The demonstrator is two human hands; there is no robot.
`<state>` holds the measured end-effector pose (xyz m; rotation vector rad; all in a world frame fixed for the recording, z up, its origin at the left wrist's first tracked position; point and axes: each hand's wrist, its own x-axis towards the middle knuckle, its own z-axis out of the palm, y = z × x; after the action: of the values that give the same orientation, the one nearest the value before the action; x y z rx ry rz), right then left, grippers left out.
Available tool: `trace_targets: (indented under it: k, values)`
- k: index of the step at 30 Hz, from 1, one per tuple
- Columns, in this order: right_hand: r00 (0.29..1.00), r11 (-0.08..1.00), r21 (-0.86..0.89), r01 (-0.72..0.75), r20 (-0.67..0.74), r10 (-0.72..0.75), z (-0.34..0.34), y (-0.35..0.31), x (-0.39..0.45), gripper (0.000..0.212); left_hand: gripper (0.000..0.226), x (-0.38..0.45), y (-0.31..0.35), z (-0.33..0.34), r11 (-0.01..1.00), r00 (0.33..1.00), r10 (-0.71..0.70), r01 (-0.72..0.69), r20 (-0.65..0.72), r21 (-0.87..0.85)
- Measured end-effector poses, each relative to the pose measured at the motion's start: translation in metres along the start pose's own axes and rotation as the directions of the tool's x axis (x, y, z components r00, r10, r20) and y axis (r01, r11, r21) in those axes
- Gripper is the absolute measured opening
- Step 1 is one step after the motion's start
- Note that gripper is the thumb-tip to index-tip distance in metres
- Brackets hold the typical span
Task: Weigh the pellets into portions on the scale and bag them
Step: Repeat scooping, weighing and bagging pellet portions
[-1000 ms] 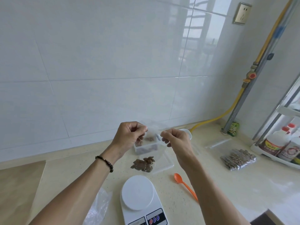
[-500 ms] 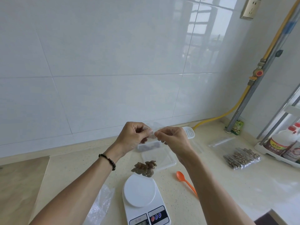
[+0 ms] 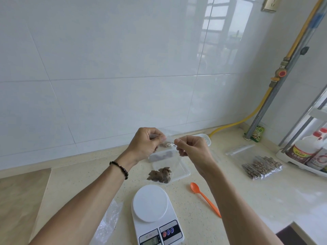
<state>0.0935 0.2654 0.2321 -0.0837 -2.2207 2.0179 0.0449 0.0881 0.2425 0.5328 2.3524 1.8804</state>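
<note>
Both hands hold a small clear zip bag in the air above the counter. My left hand pinches its top edge on the left, my right hand pinches it on the right. Brown pellets hang in the bag's bottom. Below and nearer stands a white digital scale with a bare round platform. A clear plastic tub with dark pellets sits behind the bag, with its lid flat beside it.
An orange spoon lies right of the scale. Filled pellet bags and empty zip bags lie at right. A white strainer scoop sits by the wall. Bottles stand on a rack far right. Crumpled plastic lies left of the scale.
My two hands have stayed close together along the bag's top edge. The view tilted slightly, so the scale and counter appear shifted.
</note>
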Motion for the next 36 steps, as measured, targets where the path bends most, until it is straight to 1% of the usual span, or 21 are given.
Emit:
trace_targets:
  k: [3, 5, 8, 10, 11, 13, 16, 18, 21, 23, 26, 28, 30, 33, 36]
  values:
    - [1.0, 0.997, 0.072, -0.014, 0.024, 0.012, -0.003, 0.002, -0.001, 0.018, 0.015, 0.003, -0.003, 0.003, 0.999, 0.999, -0.03, 0.03, -0.02, 0.014]
    - [1.0, 0.996, 0.091, -0.016, -0.009, 0.017, -0.006, 0.003, 0.0, 0.015, 0.014, 0.004, -0.006, 0.003, 0.998, 0.998, -0.055, 0.054, -0.035, -0.019]
    - [0.996, 1.0, -0.002, -0.004, -0.095, 0.004, -0.009, 0.007, 0.003, 0.016, 0.012, 0.005, -0.008, 0.004, 0.989, 0.996, -0.093, 0.094, 0.012, -0.114]
    - [0.99, 0.998, -0.065, -0.003, -0.141, -0.007, -0.01, 0.011, 0.006, 0.017, 0.011, 0.007, -0.006, 0.003, 0.986, 0.993, -0.101, 0.108, 0.06, -0.129]
    - [0.986, 0.998, -0.07, -0.008, -0.165, -0.004, -0.01, 0.012, 0.008, 0.017, 0.01, 0.008, -0.006, 0.003, 0.987, 0.993, -0.101, 0.109, 0.068, -0.122]
    - [0.981, 0.999, -0.025, -0.02, -0.193, 0.015, -0.012, 0.014, 0.011, 0.018, 0.012, 0.011, -0.007, 0.003, 0.987, 0.994, -0.097, 0.101, 0.042, -0.126]
    - [0.985, 0.996, 0.082, -0.04, -0.164, 0.053, -0.015, 0.015, 0.013, 0.015, 0.015, 0.014, -0.012, 0.002, 0.989, 0.997, -0.079, 0.077, -0.011, -0.129]
    - [0.991, 0.991, 0.124, -0.045, -0.119, 0.06, -0.016, 0.014, 0.014, 0.013, 0.018, 0.015, -0.014, 0.004, 0.992, 0.998, -0.056, 0.055, -0.002, -0.111]
    - [0.997, 0.992, 0.102, -0.076, -0.002, 0.077, -0.011, 0.008, 0.014, 0.006, 0.02, 0.017, -0.015, 0.008, 0.996, 0.998, -0.026, 0.031, 0.063, -0.086]
    - [0.995, 0.993, 0.077, -0.093, 0.033, 0.091, -0.009, 0.004, 0.015, 0.007, 0.021, 0.019, -0.017, 0.009, 0.996, 0.996, -0.01, 0.017, 0.086, -0.084]
    - [0.997, 0.996, -0.057, -0.071, 0.014, 0.072, -0.008, 0.002, 0.017, 0.013, 0.019, 0.018, -0.02, 0.009, 0.995, 0.996, -0.006, 0.015, 0.093, -0.098]
    - [0.999, 0.992, -0.114, -0.047, -0.007, 0.047, -0.006, 0.002, 0.019, 0.015, 0.019, 0.018, -0.022, 0.01, 0.993, 0.996, -0.011, 0.022, 0.094, -0.119]
    - [0.998, 0.994, -0.102, -0.051, -0.026, 0.048, -0.005, 0.004, 0.021, 0.018, 0.015, 0.02, -0.023, 0.01, 0.992, 0.996, -0.02, 0.031, 0.092, -0.123]
    - [0.996, 0.996, -0.031, -0.087, -0.021, 0.087, -0.005, 0.005, 0.022, 0.019, 0.011, 0.023, -0.024, 0.01, 0.997, 0.996, -0.005, 0.012, 0.091, -0.074]
    - [0.996, 0.993, -0.079, -0.084, -0.015, 0.083, -0.006, 0.007, 0.022, 0.018, 0.012, 0.025, -0.023, 0.011, 0.999, 0.995, 0.042, -0.042, 0.089, -0.001]
